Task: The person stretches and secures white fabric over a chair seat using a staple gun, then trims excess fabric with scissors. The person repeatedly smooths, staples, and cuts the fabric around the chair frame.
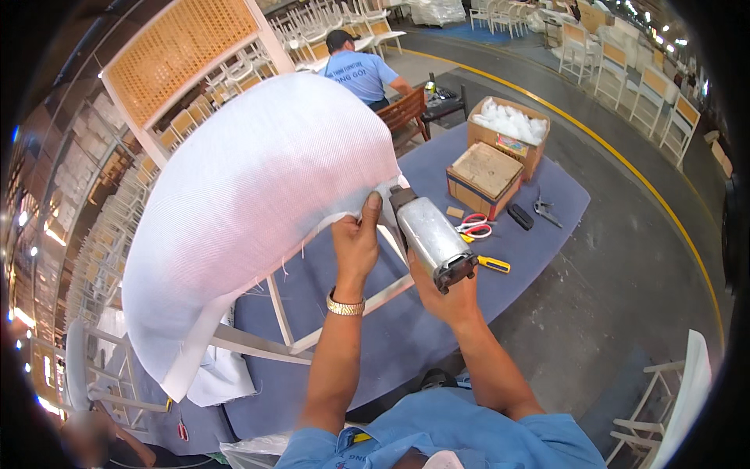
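A chair with a cane backrest (183,59) and a white frame (277,311) lies tipped on the work table, its padded seat (258,172) covered in pale woven fabric. My left hand (357,246), with a gold-coloured watch band at the wrist, pinches the fabric's lower edge, thumb up against the seat's rim; loose threads hang along that edge. Wrapped around a silver staple gun (431,237), my right hand (449,293) is mostly hidden behind the tool. The gun's nose is at the seat's edge, just right of my left thumb; whether it touches cannot be seen.
On the blue-grey table (539,258) are red-handled scissors (474,227), a yellow-handled tool (494,265), pliers (547,209), a wooden-topped box (484,176) and a carton of white stuffing (512,125). A co-worker (363,70) sits beyond. White chair frames (652,414) stand at lower right.
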A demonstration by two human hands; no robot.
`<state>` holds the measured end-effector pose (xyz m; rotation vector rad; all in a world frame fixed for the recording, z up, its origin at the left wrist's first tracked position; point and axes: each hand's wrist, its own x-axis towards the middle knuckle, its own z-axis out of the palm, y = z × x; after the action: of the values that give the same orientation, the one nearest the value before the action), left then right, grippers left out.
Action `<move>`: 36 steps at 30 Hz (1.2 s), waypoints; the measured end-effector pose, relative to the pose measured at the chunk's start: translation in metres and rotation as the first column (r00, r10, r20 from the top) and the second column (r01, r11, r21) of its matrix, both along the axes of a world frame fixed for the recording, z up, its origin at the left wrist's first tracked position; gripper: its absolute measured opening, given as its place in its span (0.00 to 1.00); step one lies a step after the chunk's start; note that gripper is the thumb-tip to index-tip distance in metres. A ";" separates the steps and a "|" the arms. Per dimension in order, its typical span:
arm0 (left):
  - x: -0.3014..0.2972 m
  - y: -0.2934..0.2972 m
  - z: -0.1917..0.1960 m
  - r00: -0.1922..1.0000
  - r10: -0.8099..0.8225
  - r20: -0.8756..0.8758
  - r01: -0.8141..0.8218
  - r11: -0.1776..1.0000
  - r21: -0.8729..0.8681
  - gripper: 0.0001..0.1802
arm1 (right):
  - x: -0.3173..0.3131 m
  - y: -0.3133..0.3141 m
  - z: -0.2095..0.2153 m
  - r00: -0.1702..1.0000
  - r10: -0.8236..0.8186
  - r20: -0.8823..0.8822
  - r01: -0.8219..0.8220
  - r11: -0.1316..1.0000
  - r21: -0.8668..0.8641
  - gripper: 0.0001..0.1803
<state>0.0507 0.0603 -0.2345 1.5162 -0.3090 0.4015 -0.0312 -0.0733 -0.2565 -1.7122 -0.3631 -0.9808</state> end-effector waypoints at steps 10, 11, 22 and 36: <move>0.010 -0.001 -0.018 1.000 -0.010 -0.014 0.009 0.998 -0.068 0.20 | 0.011 -0.006 0.008 0.997 0.073 0.034 -0.075 0.996 0.043 0.15; 0.011 -0.001 -0.021 0.999 -0.003 -0.032 0.001 0.998 -0.062 0.20 | 0.011 -0.007 0.006 0.994 0.108 -0.012 -0.108 0.993 0.054 0.17; 0.004 -0.005 -0.029 0.997 -0.034 -0.073 0.020 0.981 -0.194 0.18 | 0.011 -0.009 0.016 0.991 0.118 -0.061 -0.113 0.990 0.083 0.24; 0.034 -0.006 -0.016 0.995 -0.080 -0.062 0.068 0.982 -0.177 0.22 | -0.023 -0.063 -0.026 0.985 0.121 -0.126 -0.118 0.993 0.031 0.22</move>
<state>0.0848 0.0547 -0.2507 1.3401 -0.2676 0.3084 -0.0547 -0.1361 -0.2822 -1.7023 -0.3649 -0.7816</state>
